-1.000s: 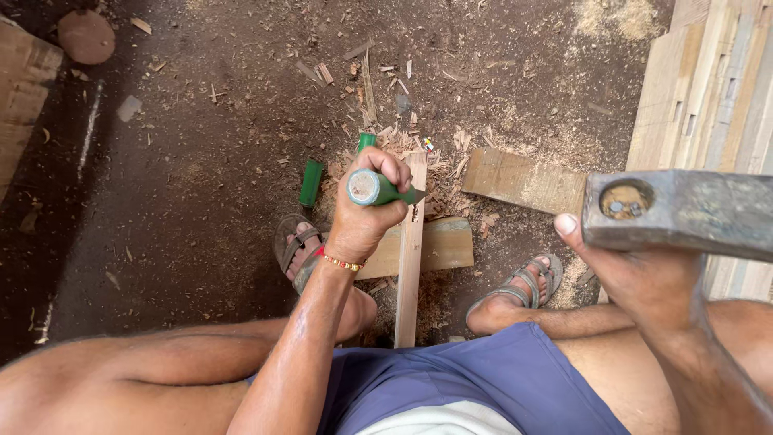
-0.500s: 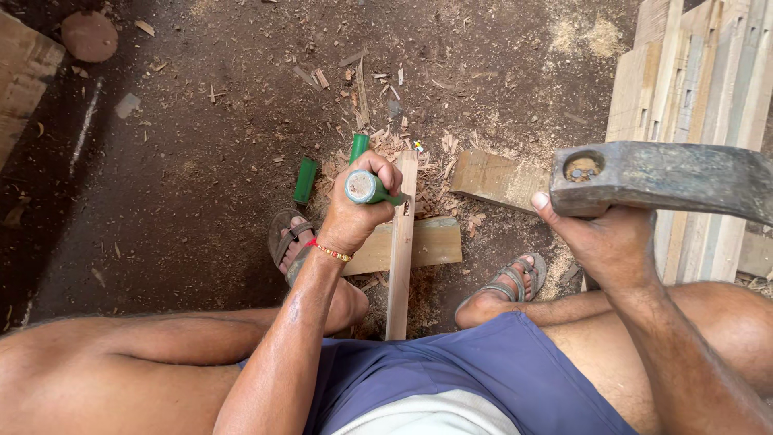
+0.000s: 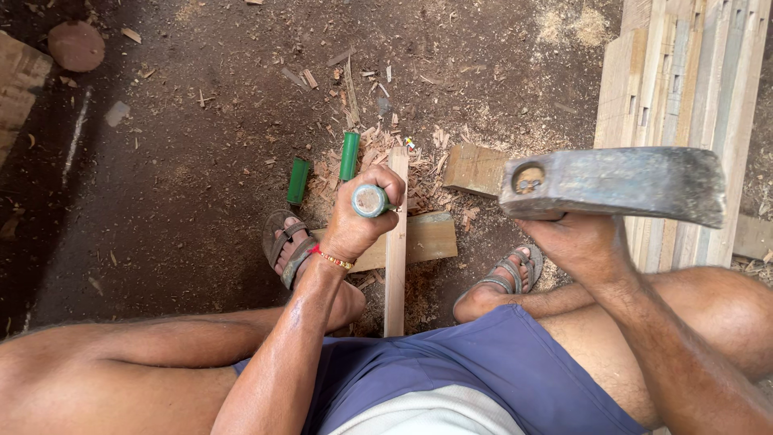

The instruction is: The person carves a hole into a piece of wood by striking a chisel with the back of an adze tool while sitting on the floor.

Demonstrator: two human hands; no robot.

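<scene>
Left hand [image 3: 358, 221] wrapped in a full, tight grip around a green-handled chisel [image 3: 370, 200], held upright over a narrow wooden strip [image 3: 395, 242] at centre, which runs near to far across a flat block [image 3: 427, 238] on the dirt floor [image 3: 177, 185]. Right hand [image 3: 576, 246] curled fast under a heavy grey axe head [image 3: 616, 187], raised at right, blunt end toward the chisel; any haft hidden. Likely dense and top-heavy, so best held close beneath the head, as here. Chisel handle smooth, round, probably slick with sweat: firm mid-handle hold, knuckles clear of the struck end. Strip thin, stiff, prone to splitting along the grain. 2 more green handles [image 3: 349, 156] just beyond, among chips [image 3: 419, 173]. 2 sandalled feet [image 3: 290, 246] flanking the block. Stacked timber [image 3: 684, 89] far right.
</scene>
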